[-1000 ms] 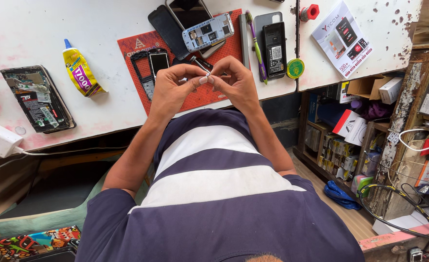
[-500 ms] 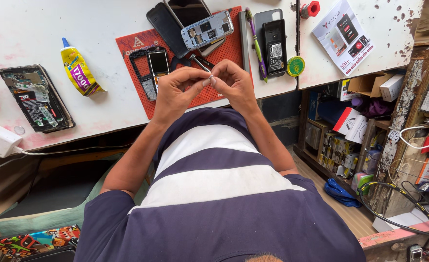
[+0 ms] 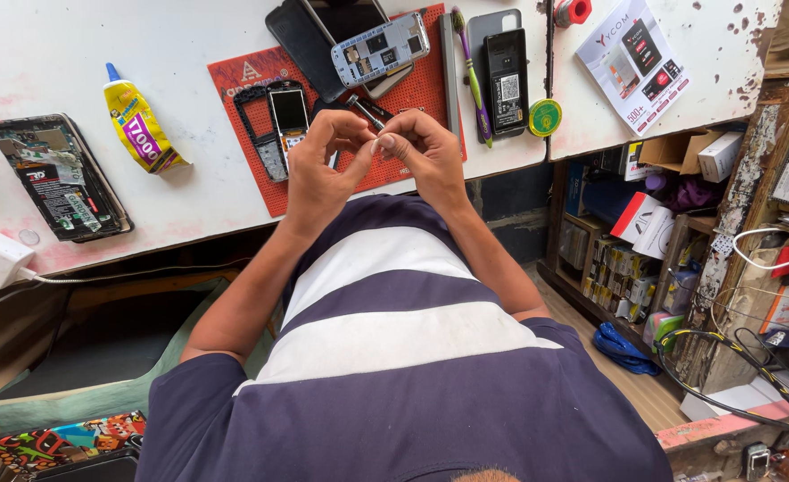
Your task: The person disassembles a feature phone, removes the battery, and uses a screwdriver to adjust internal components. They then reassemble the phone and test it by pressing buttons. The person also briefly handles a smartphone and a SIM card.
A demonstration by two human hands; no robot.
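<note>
Both hands meet fingertip to fingertip over the red mat point(image 3: 412, 98); whatever tiny part the left hand point(image 3: 318, 165) and right hand point(image 3: 425, 152) pinch is too small to tell. Just beyond the grip lie tweezers point(image 3: 365, 110), and an opened phone frame point(image 3: 274, 125) just beside the left hand, on the desk point(image 3: 55, 54).

Your left hand point(image 3: 323, 165) and right hand point(image 3: 421, 152) meet fingertip to fingertip just above the near edge of the red mat point(image 3: 251, 76) — pinching something tiny between them (too small to make out).
</note>
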